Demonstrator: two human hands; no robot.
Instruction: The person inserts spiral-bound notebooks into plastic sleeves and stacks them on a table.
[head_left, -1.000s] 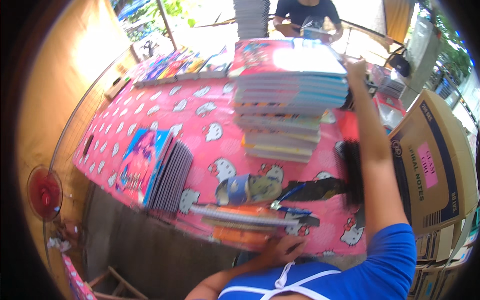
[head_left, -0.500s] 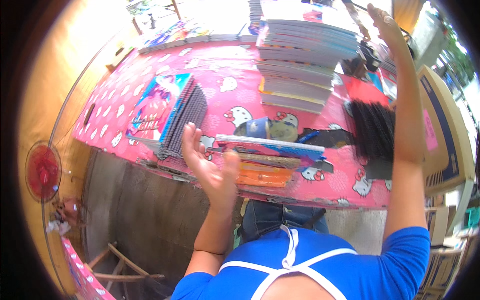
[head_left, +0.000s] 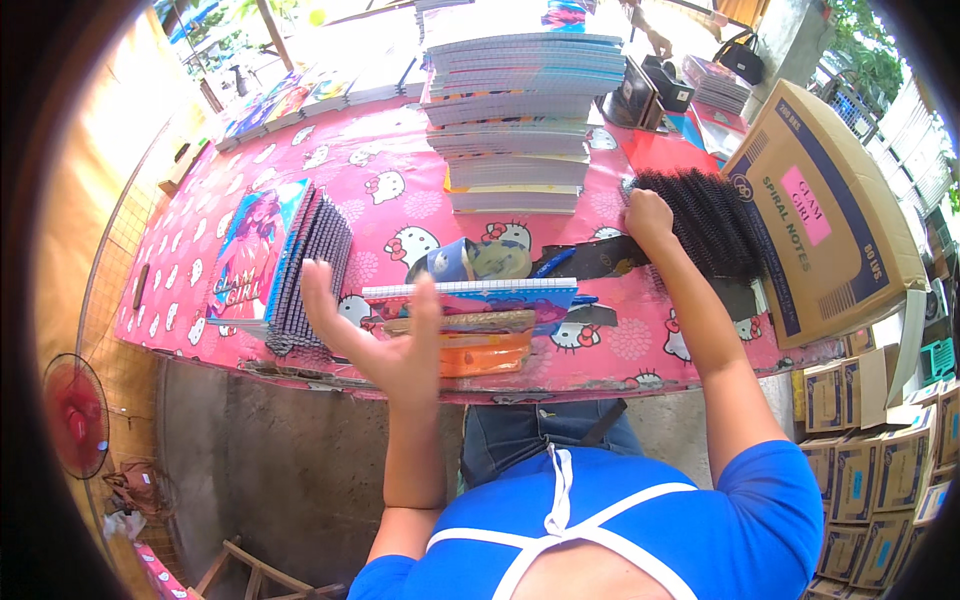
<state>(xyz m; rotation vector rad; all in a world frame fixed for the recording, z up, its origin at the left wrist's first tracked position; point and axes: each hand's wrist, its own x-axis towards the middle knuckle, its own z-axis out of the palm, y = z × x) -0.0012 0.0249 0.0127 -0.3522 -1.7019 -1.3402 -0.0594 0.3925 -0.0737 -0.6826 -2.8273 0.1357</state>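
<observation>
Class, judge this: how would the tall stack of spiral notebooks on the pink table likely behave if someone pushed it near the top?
The tall stack of spiral notebooks looks heavy, being many books deep. Its layers sit slightly offset, so a push near the top would probably slide the upper books off rather than move the whole pile. The pink patterned tablecloth looks smooth.

Bright daylight fills the picture. Above the tall stack of notebooks [head_left: 520, 110] the light is so strong that things look washed out and white. Below the pink table [head_left: 640, 345] the ground is darker and in shade. The picture bends like a ball, with black corners. The left hand [head_left: 385, 335] looks a bit blurry.
</observation>
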